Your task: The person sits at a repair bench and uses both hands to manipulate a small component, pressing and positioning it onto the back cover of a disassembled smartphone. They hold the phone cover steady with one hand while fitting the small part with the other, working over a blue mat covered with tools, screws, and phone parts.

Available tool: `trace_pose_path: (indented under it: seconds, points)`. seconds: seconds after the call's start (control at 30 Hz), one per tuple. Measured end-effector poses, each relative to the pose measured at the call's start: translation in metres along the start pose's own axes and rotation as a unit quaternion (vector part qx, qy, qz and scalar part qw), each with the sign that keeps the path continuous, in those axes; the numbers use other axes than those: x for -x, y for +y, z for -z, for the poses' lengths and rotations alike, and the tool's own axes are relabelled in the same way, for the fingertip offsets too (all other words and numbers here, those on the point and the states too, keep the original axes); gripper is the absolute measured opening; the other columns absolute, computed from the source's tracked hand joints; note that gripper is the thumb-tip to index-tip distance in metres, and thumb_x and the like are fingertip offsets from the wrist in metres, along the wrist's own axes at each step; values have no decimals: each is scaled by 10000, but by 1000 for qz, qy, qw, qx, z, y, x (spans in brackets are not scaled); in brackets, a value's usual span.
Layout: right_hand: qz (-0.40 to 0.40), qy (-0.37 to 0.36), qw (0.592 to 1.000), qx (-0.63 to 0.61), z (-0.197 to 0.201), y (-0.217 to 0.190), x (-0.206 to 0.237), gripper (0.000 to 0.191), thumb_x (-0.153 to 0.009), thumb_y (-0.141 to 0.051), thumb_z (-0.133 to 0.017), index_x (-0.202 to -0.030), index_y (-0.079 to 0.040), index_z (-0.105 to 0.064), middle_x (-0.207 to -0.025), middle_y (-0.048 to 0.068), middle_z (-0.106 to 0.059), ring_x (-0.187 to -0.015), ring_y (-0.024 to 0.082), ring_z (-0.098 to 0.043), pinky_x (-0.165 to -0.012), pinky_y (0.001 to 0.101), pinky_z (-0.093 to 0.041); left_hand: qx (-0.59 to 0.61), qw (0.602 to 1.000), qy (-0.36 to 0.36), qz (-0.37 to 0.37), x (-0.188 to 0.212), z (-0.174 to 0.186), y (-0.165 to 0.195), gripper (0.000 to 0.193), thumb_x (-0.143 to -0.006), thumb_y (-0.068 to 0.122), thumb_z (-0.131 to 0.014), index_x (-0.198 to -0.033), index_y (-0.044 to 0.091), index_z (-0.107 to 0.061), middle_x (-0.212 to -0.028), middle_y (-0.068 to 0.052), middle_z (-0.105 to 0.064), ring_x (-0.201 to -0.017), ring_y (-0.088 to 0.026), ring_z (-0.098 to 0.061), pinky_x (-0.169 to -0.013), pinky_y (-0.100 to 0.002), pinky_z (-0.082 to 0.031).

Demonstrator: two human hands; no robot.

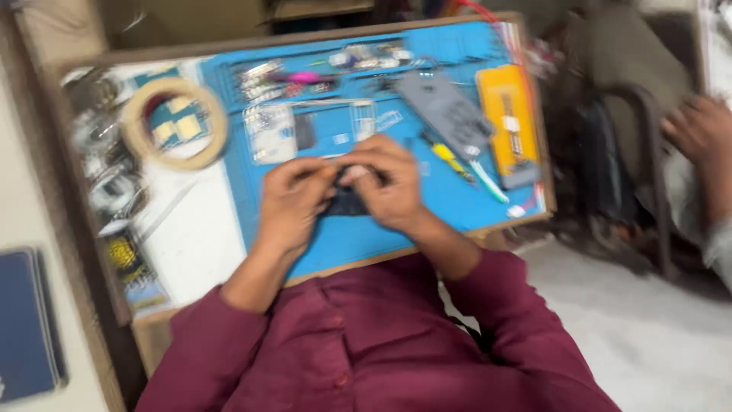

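Note:
My left hand (293, 200) and my right hand (389, 179) meet over the blue work mat (450, 206). Together they grip a small dark object (347, 200), mostly hidden under the fingers. The picture is blurred, so the object's kind is unclear. Both arms wear maroon sleeves. A grey phone-like slab (446, 113) lies just beyond my right hand, with a yellow-handled tool (451, 160) and a pale-handled tool (488, 181) beside it.
A roll of tan tape (174, 123) lies at the mat's left. A yellow case (509, 126) sits at the right edge. Small parts trays (271, 131) and metal bits fill the far side. Another person's hand (700, 130) is at far right, near a dark chair (640, 152).

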State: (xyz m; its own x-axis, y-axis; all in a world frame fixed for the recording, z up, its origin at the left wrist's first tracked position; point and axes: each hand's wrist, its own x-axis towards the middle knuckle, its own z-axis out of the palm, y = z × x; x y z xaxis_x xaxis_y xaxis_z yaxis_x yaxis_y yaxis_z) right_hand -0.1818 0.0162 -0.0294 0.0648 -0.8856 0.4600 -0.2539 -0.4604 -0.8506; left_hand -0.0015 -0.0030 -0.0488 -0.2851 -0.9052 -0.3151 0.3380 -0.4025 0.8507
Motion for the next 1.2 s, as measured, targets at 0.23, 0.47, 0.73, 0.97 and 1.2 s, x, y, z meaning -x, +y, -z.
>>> trace_pose_path:
  seconds: [0.23, 0.47, 0.73, 0.97, 1.2]
  points:
    - [-92, 36, 988, -120, -1, 1, -6, 110, -1047, 45, -600, -1126, 37, -676, -1097, 109, -626, -884, 154, -718, -627, 212, -538, 69, 997, -39, -13, -2, -6, 11, 148, -974, 140, -732, -1038, 7, -720, -761, 0, -660, -625, -32, -554, -527, -172, -413]
    - [-145, 46, 968, -199, -1, 8, -4, 79, -1059, 11, -623, -1127, 37, -652, -1068, 132, -666, -906, 182, -732, -670, 251, -584, 69, 997, -37, -12, -1, -4, 13, 124, -983, 120, -707, -1029, 6, -720, -767, 2, -659, -637, -21, -555, -531, -168, -417]
    - [-162, 43, 963, -209, 3, 7, -5, 130, -1058, -5, -628, -1153, 69, -677, -1092, 144, -676, -903, 189, -729, -690, 252, -591, 84, 995, -46, -12, -3, -4, 14, 151, -996, 121, -698, -1070, -6, -734, -811, -12, -683, -691, -27, -591, -556, -165, -445]
    - [-159, 47, 957, -237, 7, 12, -7, 151, -1057, -28, -655, -1166, 72, -683, -1077, 150, -689, -919, 193, -733, -701, 256, -595, 86, 994, -64, -19, -5, 0, 10, 212, -988, 169, -720, -1103, -8, -737, -891, -24, -711, -771, -54, -637, -604, -181, -481]
    - [-161, 56, 955, -244, 12, 12, -8, 155, -1056, -36, -656, -1169, 66, -685, -1080, 159, -701, -931, 204, -741, -709, 265, -613, 89, 993, -69, -20, -7, 0, 10, 230, -988, 174, -723, -1120, -14, -738, -923, -32, -717, -790, -65, -648, -615, -189, -491]
